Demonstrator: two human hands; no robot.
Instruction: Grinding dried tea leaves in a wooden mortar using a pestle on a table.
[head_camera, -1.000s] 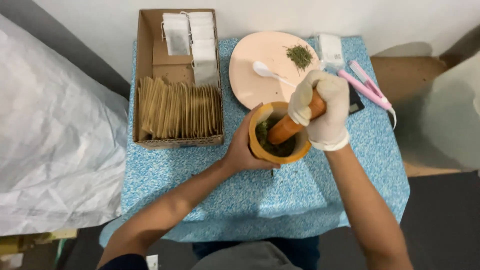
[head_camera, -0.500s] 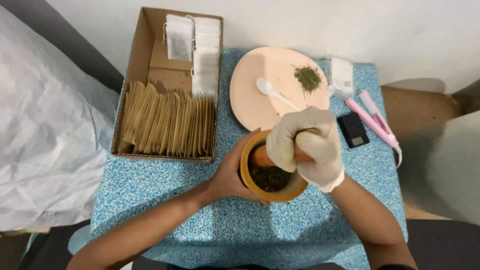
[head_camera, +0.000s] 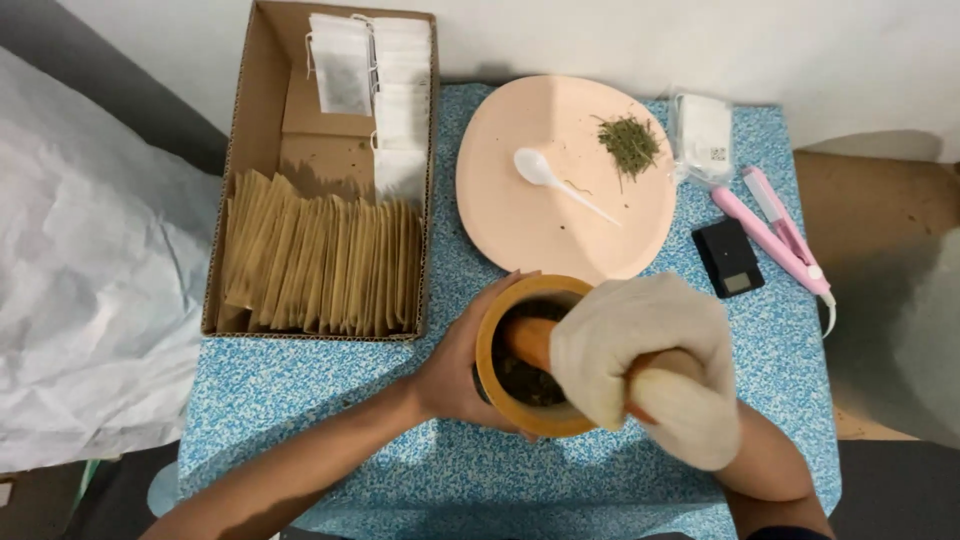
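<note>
A wooden mortar (head_camera: 502, 405) with dark green herbs inside stands on the blue speckled table (head_camera: 330, 400). My left hand (head_camera: 458, 365) is bare and wraps around the mortar's left side. My right hand (head_camera: 650, 365) wears a white glove and grips a wooden pestle (head_camera: 530, 342), whose end is down in the herbs. Just behind the mortar lies a peach plate (head_camera: 560, 230) with a white plastic spoon (head_camera: 555, 180) and a small heap of dried green herbs (head_camera: 630, 142).
A cardboard box (head_camera: 262, 130) at the left holds several brown envelopes (head_camera: 315, 265) and white tea-bag pouches (head_camera: 375, 80). A small black scale (head_camera: 728, 258), a pink sealer tool (head_camera: 775, 228) and a white packet (head_camera: 703, 135) lie right of the plate. Crumpled white sheeting (head_camera: 90, 290) lies left of the table.
My gloved right hand has swung the pestle round inside the mortar, its handle now pointing right. The view has moved closer. My left hand stays on the mortar.
</note>
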